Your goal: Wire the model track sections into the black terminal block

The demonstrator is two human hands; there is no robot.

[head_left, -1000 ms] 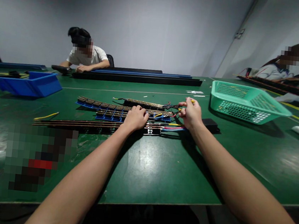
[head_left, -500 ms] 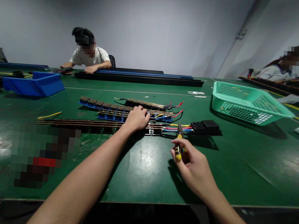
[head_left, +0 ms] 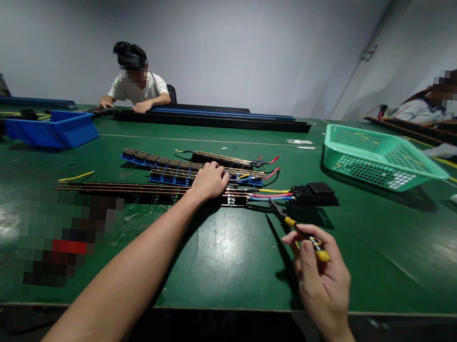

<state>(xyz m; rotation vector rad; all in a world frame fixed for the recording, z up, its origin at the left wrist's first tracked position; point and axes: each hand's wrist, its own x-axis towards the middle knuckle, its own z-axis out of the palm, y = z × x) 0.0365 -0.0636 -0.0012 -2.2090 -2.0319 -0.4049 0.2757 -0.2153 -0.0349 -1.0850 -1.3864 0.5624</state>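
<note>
My left hand [head_left: 210, 181], its fingers curled over and partly hidden, grips a long black strip [head_left: 153, 191] with copper-coloured rods along it. Red, blue and yellow wires [head_left: 270, 196] run from the strip's right end to a black block [head_left: 316, 193]. In my right hand [head_left: 321, 273] are yellow-handled pliers [head_left: 307, 238], with their dark jaws pointing up and left, close to the wires. Whether the jaws touch a wire I cannot tell. Just behind the hand lie blue strips [head_left: 173, 176] with similar rods and loose wire ends.
A green basket [head_left: 384, 168] stands at right, a blue bin [head_left: 53, 130] at left. Long black rails [head_left: 217, 120] lie across the back, where a person [head_left: 139, 85] has both hands near them. Another person [head_left: 423, 109] sits at far right. The green table's [head_left: 218, 268] front edge is nearest me.
My right hand has moved right and turned, swinging the pliers from upright to slanted, their jaws now lower by the wires. My left hand has stayed in place.
</note>
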